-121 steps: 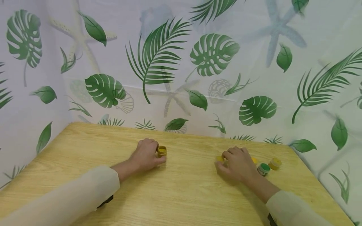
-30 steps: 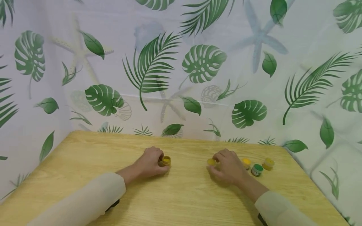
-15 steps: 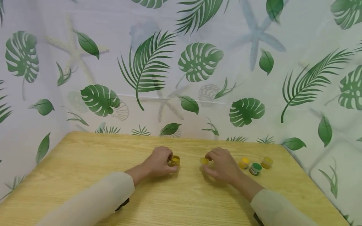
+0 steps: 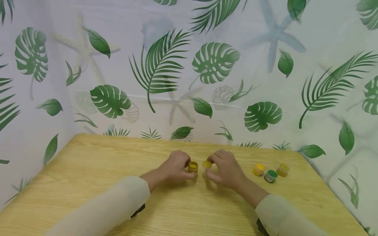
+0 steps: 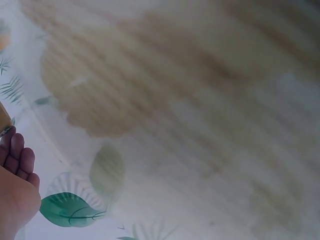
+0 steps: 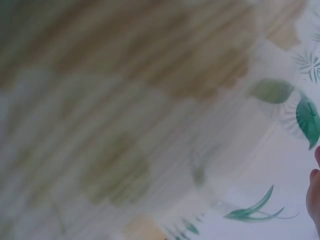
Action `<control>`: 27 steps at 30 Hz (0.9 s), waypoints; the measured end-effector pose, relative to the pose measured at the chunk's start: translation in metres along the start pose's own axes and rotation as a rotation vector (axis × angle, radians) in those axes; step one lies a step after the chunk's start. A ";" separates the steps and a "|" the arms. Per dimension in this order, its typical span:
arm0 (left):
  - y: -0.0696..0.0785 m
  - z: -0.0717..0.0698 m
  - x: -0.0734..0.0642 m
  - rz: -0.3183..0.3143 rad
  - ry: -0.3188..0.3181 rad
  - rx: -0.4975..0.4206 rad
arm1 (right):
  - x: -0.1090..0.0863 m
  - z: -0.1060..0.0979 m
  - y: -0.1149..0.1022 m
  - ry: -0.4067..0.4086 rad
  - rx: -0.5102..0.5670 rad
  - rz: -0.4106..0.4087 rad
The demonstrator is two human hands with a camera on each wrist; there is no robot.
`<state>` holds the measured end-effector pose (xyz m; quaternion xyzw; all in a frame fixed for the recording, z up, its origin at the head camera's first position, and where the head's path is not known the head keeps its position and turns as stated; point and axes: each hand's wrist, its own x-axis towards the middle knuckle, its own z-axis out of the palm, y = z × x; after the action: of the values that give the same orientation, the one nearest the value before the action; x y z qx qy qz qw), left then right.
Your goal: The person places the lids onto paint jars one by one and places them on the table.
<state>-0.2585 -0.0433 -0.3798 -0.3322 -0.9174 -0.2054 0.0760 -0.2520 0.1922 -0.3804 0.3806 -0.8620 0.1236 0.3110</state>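
In the head view, my left hand (image 4: pixel 176 166) grips a small uncapped paint jar (image 4: pixel 193 167), brownish yellow, its round mouth facing up. Just to its right, my right hand (image 4: pixel 225 168) pinches a yellow lid (image 4: pixel 207 164) between thumb and fingers. A narrow gap separates lid and jar. The left wrist view catches the curled fingers of my left hand (image 5: pixel 20 165) at its left edge, with a sliver of the jar (image 5: pixel 4 120) above them. Only a bit of my right hand (image 6: pixel 314 197) shows at the edge of the right wrist view; the lid is out of sight there.
On the wooden table (image 4: pixel 118 154), right of my right hand, stand three capped jars: an orange-yellow jar (image 4: pixel 259 169), a green-lidded jar (image 4: pixel 270 176) and a yellow jar (image 4: pixel 283 170). A leaf-print cloth (image 4: pixel 177 82) hangs behind the table.
Both hands have come toward each other: the left hand moved right with the open jar, the right hand moved left with the lid. The three capped jars stay on the right.
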 end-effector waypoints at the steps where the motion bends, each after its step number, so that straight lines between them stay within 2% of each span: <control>1: 0.002 0.001 0.001 0.003 -0.002 -0.001 | 0.001 0.000 -0.001 0.005 -0.002 0.001; 5: 0.005 0.003 0.002 0.023 0.000 0.028 | 0.006 -0.001 -0.006 0.017 -0.017 -0.014; 10: 0.004 0.005 0.000 0.080 0.032 0.079 | 0.011 0.007 -0.011 0.060 -0.043 -0.090; 14: -0.001 0.013 -0.006 0.156 0.100 0.121 | 0.010 0.016 -0.016 0.069 -0.087 -0.168; 19: -0.003 0.017 -0.006 0.185 0.165 0.118 | 0.009 0.021 -0.017 0.068 -0.123 -0.212; 21: -0.004 0.017 -0.005 0.196 0.171 0.115 | 0.011 0.022 -0.017 0.075 -0.110 -0.223; 27: -0.001 0.017 -0.002 0.212 0.139 0.126 | 0.010 0.024 -0.014 0.076 -0.107 -0.277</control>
<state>-0.2573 -0.0381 -0.3961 -0.4068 -0.8808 -0.1605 0.1813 -0.2576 0.1657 -0.3930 0.4739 -0.7942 0.0479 0.3774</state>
